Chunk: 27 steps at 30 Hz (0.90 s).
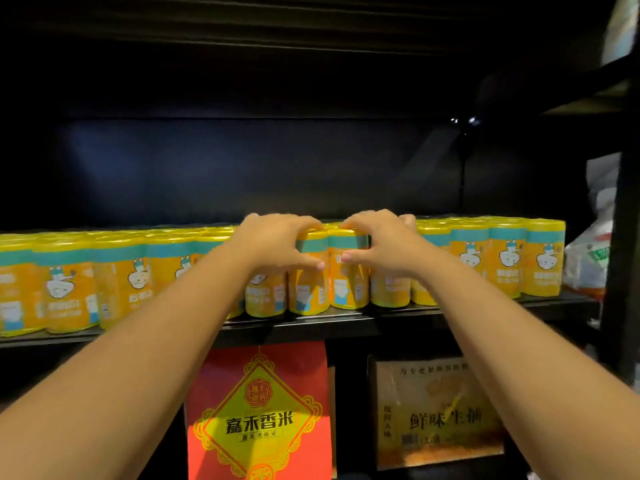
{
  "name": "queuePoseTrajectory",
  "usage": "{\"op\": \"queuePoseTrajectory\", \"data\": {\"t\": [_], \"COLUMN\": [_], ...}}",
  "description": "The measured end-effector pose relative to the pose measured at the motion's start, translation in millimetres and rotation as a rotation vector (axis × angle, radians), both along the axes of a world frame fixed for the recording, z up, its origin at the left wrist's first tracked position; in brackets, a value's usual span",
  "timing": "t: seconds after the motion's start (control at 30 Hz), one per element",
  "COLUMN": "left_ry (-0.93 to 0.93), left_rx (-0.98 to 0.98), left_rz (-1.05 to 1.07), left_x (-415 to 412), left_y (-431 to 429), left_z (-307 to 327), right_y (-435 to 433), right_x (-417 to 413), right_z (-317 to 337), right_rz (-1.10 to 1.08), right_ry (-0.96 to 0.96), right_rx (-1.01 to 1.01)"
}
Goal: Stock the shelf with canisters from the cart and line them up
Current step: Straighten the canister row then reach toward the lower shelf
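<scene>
Bare forearms (156,323), L hand (277,242), R hand (384,244)

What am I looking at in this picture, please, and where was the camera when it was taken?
There is no machine here: a person works with bare hands. The single picture comes from a camera worn on their head, looking forward and down. The left hand grips the top of one yellow canister, and the right hand grips the neighbouring canister. Both canisters stand upright in the front row of matching canisters with teal bands, which runs along the dark shelf. Below the shelf are a red rice bag and a printed carton.
</scene>
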<state>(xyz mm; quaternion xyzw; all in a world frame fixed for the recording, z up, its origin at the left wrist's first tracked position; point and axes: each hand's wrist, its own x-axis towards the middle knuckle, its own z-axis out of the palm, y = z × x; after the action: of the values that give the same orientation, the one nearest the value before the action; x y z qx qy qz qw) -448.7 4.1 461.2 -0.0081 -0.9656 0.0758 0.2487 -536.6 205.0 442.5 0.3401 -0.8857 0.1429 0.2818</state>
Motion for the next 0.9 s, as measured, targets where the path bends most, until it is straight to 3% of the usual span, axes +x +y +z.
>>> {"op": "queuePoseTrajectory", "data": {"t": [0.1, 0.23, 0.4, 0.63, 0.77, 0.9], "left_ry": [-0.036, -0.036, 0.009, 0.208, 0.193, 0.188], "left_rx": [0.109, 0.148, 0.062, 0.110, 0.138, 0.148], "left_rz": [-0.064, -0.121, -0.152, -0.053, -0.018, -0.003], "left_x": [-6, -10, -1, 2, 2, 3], "left_y": [-6, -17, -16, 6, 10, 12], "left_z": [3, 4, 4, -11, -15, -18], "right_y": [7, -3, 10, 9, 16, 4], "right_x": [1, 7, 8, 2, -2, 0], "right_z": [9, 5, 11, 9, 10, 6], "right_rz": [0.023, -0.029, 0.067, 0.073, 0.077, -0.033], "right_ry": [-0.132, -0.007, -0.223, -0.105, -0.147, 0.092], "right_rx": [-0.036, -0.112, -0.163, -0.093, 0.002, -0.008]}}
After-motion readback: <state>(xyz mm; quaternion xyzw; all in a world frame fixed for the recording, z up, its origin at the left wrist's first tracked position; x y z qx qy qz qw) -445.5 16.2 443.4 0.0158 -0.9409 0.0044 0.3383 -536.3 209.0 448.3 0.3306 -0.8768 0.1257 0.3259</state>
